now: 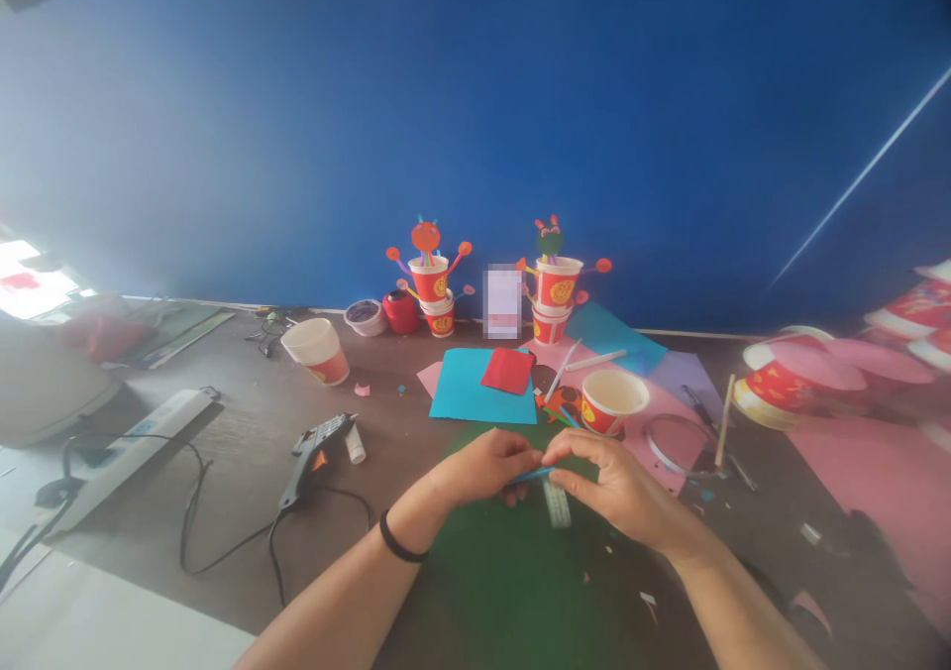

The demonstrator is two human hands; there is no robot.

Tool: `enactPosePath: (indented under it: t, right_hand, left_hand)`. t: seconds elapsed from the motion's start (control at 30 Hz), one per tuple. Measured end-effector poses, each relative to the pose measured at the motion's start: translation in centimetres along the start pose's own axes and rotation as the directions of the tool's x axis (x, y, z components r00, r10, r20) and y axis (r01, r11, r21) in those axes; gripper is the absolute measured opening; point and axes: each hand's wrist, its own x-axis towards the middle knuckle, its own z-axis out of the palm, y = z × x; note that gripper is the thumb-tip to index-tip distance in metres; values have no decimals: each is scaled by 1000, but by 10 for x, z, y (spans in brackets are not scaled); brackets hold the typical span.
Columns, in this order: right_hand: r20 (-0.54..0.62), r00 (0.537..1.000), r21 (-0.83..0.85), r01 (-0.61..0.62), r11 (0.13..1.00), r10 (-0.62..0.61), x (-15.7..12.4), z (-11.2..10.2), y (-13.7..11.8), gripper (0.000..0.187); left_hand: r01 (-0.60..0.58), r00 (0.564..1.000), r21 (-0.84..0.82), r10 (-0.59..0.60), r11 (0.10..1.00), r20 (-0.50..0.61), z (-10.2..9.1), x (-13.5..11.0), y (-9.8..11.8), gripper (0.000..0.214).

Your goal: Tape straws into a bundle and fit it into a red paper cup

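Observation:
My left hand (pixel 490 464) and my right hand (pixel 605 477) meet above a dark green sheet (pixel 490 571). Pinched between the fingers of both is a small, narrow blue strip (pixel 533 475), perhaps paper; its ends are hidden by the fingertips. Just under my right hand lies a pale printed strip (pixel 557 504), partly covered. Beyond the hands are a blue paper sheet (pixel 461 392) and, on it, a red paper square (pixel 508 371). A red-and-white paper cup (pixel 613 402) stands behind my right hand.
Two stacked-cup figures (pixel 429 283) (pixel 557 283) stand by the blue wall. On the left are a glue gun (pixel 316 457) with its trailing cord, nested cups (pixel 318 351) and a power strip (pixel 141 457). Pink paper (pixel 877 502), decorated cups (pixel 794 378) and paper scraps lie right.

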Motion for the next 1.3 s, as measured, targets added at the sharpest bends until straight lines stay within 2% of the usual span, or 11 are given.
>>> enactPosePath:
  t: [0.1, 0.17, 0.27, 0.4, 0.5, 0.63, 0.73, 0.87, 1.0, 1.1, 1.3]
  right_hand:
    - [-41, 998, -15, -41, 999, 40, 2, 0, 3, 8]
    - [-60, 996, -8, -66, 998, 65, 3, 0, 4, 9]
    - [-73, 996, 6, -60, 998, 60, 4, 0, 4, 8]
    - [-84, 996, 14, -23, 1000, 24, 3, 0, 1, 14]
    - [-84, 996, 9, -32, 999, 33, 1, 0, -1, 23]
    - [-70, 997, 9, -29, 1000, 29, -1, 2, -4, 25]
    - [-70, 998, 0, 2, 1000, -2, 0, 5, -6, 28]
    - [-146, 989, -31, 16, 999, -20, 1, 6, -4, 28]
    - [-174, 985, -84, -36, 996, 21, 4, 4, -1, 15]
    - [-172, 984, -98, -74, 992, 57, 6, 3, 2, 2]
    - [-154, 983, -93, -119, 989, 104, 6, 8, 2, 9]
  left_hand:
    - [-142, 961, 152, 173, 978, -216, 0, 0, 4, 36]
    - [-207, 932, 235, 265, 950, -249, 0, -2, 7, 34]
    - [-216, 938, 221, 265, 951, -224, 1, -4, 8, 33]
    - [-155, 972, 70, 165, 985, -167, 4, -2, 3, 35]
    - [-106, 993, 32, 108, 994, -49, 3, -4, 4, 37]
    - [-104, 992, 80, 98, 991, 79, 2, -9, 8, 35]
    - [-128, 990, 72, 123, 989, 63, 6, -11, 9, 34]
    - [-155, 988, 28, 154, 988, 25, 11, -7, 6, 31]
    - [-163, 986, 27, 164, 986, -16, 11, -4, 4, 33]
    - [-161, 987, 40, 161, 986, -3, 9, -3, 4, 33]
    - [-138, 990, 90, 138, 986, 0, 8, -4, 3, 30]
